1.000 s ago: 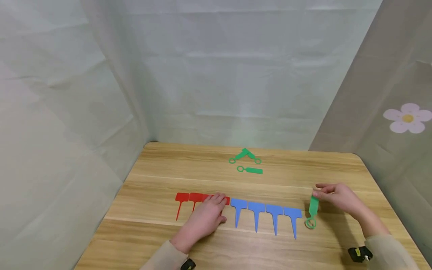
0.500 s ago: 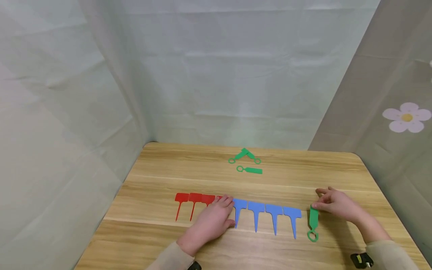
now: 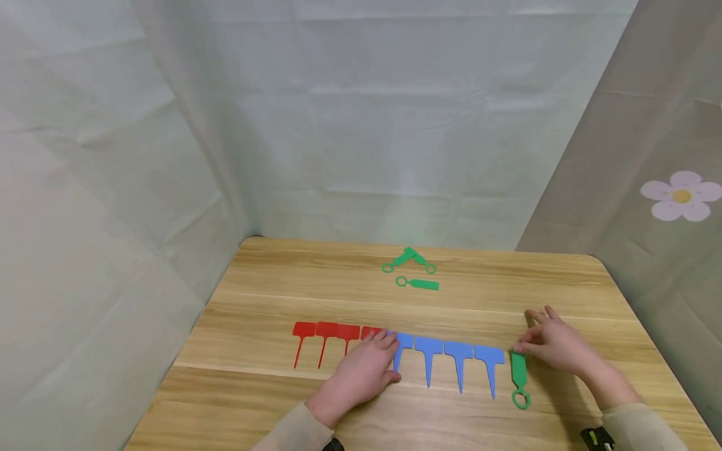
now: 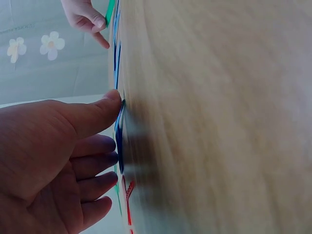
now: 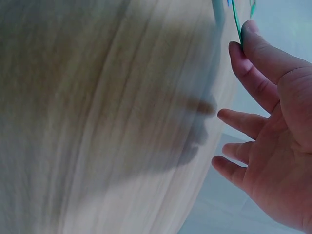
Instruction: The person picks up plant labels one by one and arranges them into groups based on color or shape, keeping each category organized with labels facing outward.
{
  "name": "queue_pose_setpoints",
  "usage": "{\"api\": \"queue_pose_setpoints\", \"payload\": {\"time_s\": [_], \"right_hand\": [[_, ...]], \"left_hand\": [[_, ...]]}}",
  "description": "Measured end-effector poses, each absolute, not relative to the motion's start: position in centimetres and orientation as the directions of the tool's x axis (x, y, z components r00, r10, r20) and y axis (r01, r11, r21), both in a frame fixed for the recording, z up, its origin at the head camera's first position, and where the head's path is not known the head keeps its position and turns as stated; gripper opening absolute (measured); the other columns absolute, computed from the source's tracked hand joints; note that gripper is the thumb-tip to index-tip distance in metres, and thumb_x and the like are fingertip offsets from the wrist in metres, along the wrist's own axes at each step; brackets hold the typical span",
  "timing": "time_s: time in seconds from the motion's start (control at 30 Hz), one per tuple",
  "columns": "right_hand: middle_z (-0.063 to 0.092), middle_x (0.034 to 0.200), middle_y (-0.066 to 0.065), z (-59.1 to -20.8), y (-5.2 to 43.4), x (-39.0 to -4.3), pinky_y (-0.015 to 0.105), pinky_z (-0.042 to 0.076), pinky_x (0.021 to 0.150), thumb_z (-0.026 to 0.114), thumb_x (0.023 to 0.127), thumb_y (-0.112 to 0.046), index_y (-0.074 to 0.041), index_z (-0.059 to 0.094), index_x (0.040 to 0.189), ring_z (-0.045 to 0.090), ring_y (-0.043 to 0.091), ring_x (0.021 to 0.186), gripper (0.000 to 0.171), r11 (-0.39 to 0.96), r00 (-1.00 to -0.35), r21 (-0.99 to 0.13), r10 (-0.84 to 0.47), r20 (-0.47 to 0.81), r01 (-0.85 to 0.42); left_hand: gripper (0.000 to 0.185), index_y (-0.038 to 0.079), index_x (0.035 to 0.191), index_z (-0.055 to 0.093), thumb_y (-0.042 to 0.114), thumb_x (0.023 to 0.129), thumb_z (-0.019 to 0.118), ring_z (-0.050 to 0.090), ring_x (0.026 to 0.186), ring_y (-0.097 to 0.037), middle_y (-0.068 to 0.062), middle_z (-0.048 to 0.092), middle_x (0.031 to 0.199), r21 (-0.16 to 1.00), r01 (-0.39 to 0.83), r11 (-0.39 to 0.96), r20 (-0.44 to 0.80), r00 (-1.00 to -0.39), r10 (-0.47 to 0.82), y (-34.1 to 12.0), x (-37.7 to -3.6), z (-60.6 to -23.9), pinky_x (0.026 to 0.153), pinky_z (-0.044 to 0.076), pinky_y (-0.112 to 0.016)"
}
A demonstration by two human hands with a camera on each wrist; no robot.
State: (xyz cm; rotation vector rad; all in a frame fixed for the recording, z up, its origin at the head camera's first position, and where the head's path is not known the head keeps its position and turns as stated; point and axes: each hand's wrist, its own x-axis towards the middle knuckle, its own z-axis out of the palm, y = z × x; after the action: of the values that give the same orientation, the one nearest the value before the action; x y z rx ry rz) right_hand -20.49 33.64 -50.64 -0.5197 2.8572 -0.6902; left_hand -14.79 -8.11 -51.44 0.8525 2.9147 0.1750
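In the head view, my right hand (image 3: 555,344) pinches the top end of a flat green tag (image 3: 518,369) with a ring at its lower end. This tag stands just right of a row of blue T-shaped plant labels (image 3: 429,346). The right wrist view shows thumb and index finger on its thin edge (image 5: 236,22), the other fingers spread. My left hand (image 3: 363,366) rests over the leftmost blue label and partly hides the rightmost of the red T-shaped tags (image 3: 304,329). Its fingers look extended in the left wrist view, touching the blue label's edge (image 4: 120,141).
Farther back on the wooden table (image 3: 316,275) lie more green ringed tags: a single one (image 3: 424,284) and an overlapping pair (image 3: 405,255). Pale cloth hangs (image 3: 372,138) behind the table and at both sides.
My right hand has lowered the green tag, straightened it and shifted it left, closer to the blue labels. My left hand has slid right from the red tags onto the first blue label.
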Motion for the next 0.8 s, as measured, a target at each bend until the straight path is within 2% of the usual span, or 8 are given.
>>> {"api": "queue_pose_setpoints", "payload": {"time_s": [0.27, 0.8], "right_hand": [[0.043, 0.152, 0.045, -51.02, 33.09, -20.18, 0.092, 0.026, 0.1, 0.087, 0.088, -0.04, -0.031, 0.068, 0.072, 0.021, 0.076, 0.143, 0.026, 0.853, -0.926, -0.414, -0.373, -0.056, -0.318], [0.042, 0.153, 0.045, -51.08, 32.83, -20.07, 0.089, 0.027, 0.104, 0.086, 0.089, -0.041, -0.03, 0.071, 0.076, 0.023, 0.075, 0.142, 0.023, 0.868, -0.927, -0.373, -0.371, -0.052, -0.326]], "left_hand": [[0.063, 0.005, 0.146, 0.066, 0.041, 0.097, 0.08, 0.051, 0.148, -0.03, -0.01, 0.059, 0.155, 0.13, 0.518, 0.845, -0.094, -0.842, 0.531, -7.75, -14.84, -51.23, 0.122, 0.041, -0.043], [0.06, 0.005, 0.143, 0.068, 0.04, 0.095, 0.082, 0.054, 0.145, -0.029, -0.009, 0.062, 0.151, 0.09, 0.528, 0.845, -0.091, -0.84, 0.535, -7.48, -14.89, -50.95, 0.12, 0.043, -0.043]]}}
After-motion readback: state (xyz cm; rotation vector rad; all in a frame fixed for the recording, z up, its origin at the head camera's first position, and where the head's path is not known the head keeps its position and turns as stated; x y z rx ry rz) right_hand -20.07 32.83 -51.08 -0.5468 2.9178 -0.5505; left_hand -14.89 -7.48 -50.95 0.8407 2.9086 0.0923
